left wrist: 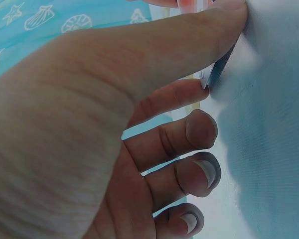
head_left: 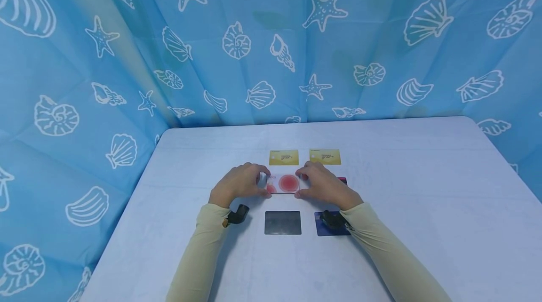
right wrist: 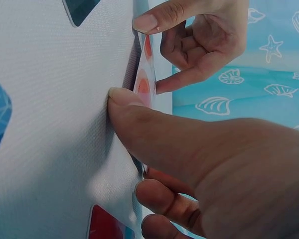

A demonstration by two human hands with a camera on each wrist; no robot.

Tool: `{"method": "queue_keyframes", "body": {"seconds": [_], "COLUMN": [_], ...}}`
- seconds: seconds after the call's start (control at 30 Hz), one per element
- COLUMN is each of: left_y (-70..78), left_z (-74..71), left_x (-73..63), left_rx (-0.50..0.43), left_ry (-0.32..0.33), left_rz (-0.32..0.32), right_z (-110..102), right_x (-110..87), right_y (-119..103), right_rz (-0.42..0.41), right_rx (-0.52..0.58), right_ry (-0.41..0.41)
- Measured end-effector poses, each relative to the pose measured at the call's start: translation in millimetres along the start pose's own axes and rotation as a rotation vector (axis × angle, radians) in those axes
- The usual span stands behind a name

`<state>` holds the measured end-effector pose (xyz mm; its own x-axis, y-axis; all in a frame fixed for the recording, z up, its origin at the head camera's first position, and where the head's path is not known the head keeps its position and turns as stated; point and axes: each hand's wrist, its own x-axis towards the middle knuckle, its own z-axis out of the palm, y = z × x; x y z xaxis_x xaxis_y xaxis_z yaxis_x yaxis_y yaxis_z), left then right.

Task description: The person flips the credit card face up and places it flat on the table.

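A white card with red circles (head_left: 289,183) is held between my two hands near the middle of the table. My left hand (head_left: 242,182) pinches its left end between thumb and index finger. At the right end, my right hand (head_left: 323,186) does likewise. In the left wrist view the card's edge (left wrist: 205,77) is seen nearly side-on, with the other left fingers loosely bent below it. The right wrist view shows the card's printed face (right wrist: 143,82) tilted, close to the cloth; whether it touches the cloth, I cannot tell.
Two gold cards (head_left: 283,157) lie behind the hands. A dark grey card (head_left: 282,223) and a blue card (head_left: 322,231) lie nearer, the blue one partly under the right wrist camera. A red card (right wrist: 107,224) is mostly covered by the right hand in the head view.
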<state>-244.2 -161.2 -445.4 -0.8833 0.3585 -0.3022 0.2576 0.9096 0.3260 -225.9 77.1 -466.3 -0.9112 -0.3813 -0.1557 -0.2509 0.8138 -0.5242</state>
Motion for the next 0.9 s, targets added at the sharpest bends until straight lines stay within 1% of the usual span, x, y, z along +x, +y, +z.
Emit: {"method": "queue_keyframes", "body": {"seconds": [0.37,0.6,0.9], "left_y": [1.1,0.9,0.7], "left_z": [-0.3,-1.0,-0.2], "left_x": [-0.8,-2.2,-2.2], "left_rx": [0.002,-0.006,-0.010], "left_ry": [0.010,0.003,0.010], "left_rz": [0.003,-0.008,-0.002], "right_z": [1.7,0.8,0.9], "right_x": [1.6,-0.3,-1.5], "right_y": [2.5,0.9,1.2], "right_rz": [0.010,0.014,0.020], "right_rx": [0.009,0.015,0.025], "right_ry": [-0.005,-0.003,0.005]}}
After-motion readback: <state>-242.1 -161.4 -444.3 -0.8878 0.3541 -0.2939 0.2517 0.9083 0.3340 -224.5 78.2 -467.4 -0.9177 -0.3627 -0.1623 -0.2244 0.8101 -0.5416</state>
